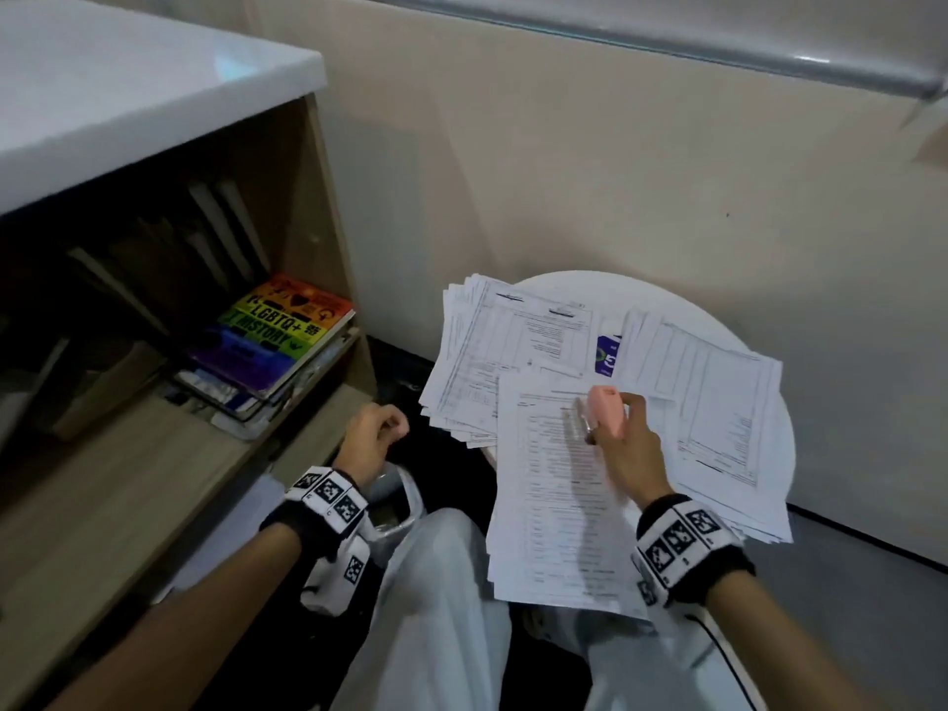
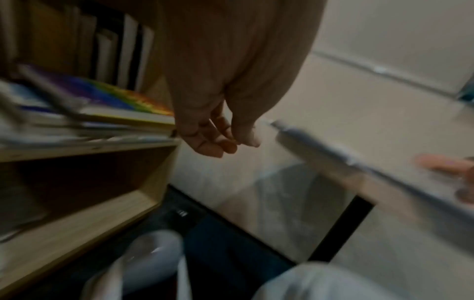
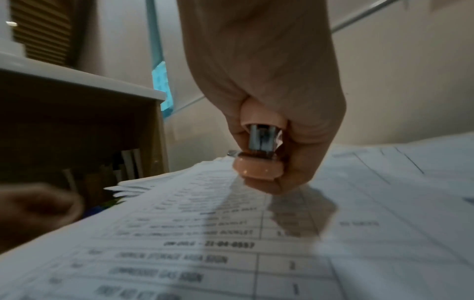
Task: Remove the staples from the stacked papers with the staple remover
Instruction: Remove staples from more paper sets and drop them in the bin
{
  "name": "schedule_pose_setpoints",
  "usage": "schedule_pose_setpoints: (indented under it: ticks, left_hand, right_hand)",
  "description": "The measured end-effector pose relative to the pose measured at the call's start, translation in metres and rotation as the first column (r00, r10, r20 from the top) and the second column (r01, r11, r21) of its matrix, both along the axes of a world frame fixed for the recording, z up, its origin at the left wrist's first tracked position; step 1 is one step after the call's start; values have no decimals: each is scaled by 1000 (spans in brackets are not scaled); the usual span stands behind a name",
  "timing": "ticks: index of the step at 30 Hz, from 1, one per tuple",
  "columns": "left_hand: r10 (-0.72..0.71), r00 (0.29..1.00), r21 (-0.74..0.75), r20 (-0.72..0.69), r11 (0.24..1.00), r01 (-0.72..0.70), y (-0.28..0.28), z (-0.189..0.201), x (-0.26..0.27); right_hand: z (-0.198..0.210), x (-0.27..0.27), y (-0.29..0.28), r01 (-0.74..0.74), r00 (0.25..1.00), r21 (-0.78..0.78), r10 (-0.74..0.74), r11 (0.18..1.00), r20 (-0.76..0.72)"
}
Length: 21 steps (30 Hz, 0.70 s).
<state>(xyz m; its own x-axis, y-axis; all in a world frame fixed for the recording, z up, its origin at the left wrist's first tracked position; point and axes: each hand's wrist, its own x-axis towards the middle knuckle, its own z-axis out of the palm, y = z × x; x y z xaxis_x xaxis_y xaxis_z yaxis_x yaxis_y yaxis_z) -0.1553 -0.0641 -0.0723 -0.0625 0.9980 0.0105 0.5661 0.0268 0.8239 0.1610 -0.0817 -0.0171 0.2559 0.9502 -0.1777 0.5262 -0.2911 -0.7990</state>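
A pink staple remover (image 1: 607, 405) with metal jaws is gripped in my right hand (image 1: 613, 423), held just above the front stack of printed papers (image 1: 554, 510). In the right wrist view the staple remover (image 3: 261, 150) sits between thumb and fingers of my right hand (image 3: 271, 168), jaws pointing away, over the papers (image 3: 231, 233). My left hand (image 1: 377, 433) hangs off the table to the left, fingers loosely curled. In the left wrist view my left hand (image 2: 225, 142) holds nothing that I can see. No staple shows in any view.
Two more paper stacks (image 1: 492, 361) (image 1: 713, 402) lie on the small round white table (image 1: 590, 289), with a blue card (image 1: 608, 356) between them. A wooden bookshelf (image 1: 328, 259) with a rainbow book (image 1: 277, 331) stands at the left. A white plastic bag (image 1: 405, 500) sits under my left hand.
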Motion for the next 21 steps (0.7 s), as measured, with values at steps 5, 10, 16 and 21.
schedule_pose_setpoints:
  ticks: [5, 10, 16, 21]
  left_hand:
    - [35, 989, -336, -145, 938, -82, -4, -79, -37]
    - [138, 973, -435, -184, 877, -206, 21, -125, -42]
    - [200, 972, -442, -121, 866, -233, 34, -140, -52]
    - [358, 932, -358, 50, 878, -318, 32, -109, -40]
  right_hand:
    - [-21, 10, 14, 74, 988, -134, -90, 988, -122]
    - [-35, 19, 23, 83, 988, -160, -102, 984, -113]
    - [-36, 17, 23, 68, 993, -172, -83, 983, -83]
    - [-31, 14, 20, 65, 986, -164, -89, 984, -139]
